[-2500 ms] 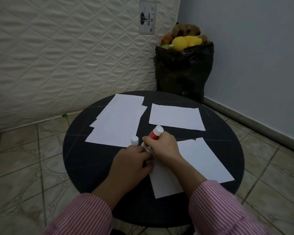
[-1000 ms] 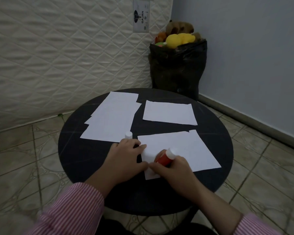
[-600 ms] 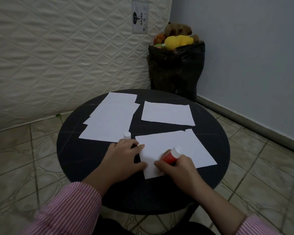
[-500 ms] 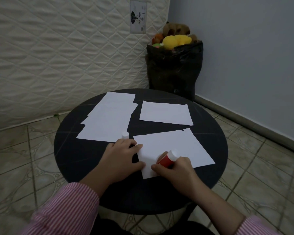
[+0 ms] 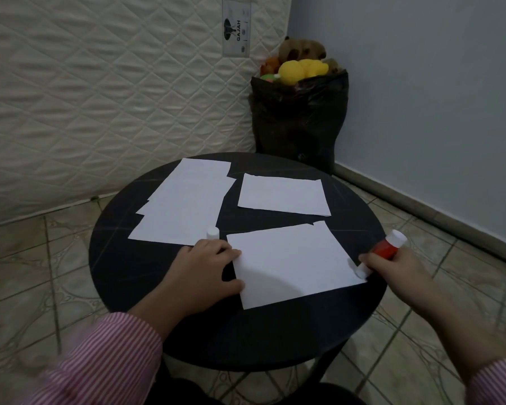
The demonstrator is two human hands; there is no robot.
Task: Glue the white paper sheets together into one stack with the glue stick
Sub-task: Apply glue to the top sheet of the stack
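The right hand [image 5: 392, 266] grips the red glue stick [image 5: 384, 250] in a closed fist, tilted, its white tip touching the right corner of the near sheet [image 5: 292, 263] on the round black table [image 5: 158, 267]. The left hand [image 5: 200, 268] lies flat and spread, fingers pressing that sheet's left edge, grasping nothing. The white cap [image 5: 212, 232] stands upright just beyond the left hand. A fanned pile of sheets [image 5: 184, 206] lies at the far left, a single sheet [image 5: 282, 194] at the far right
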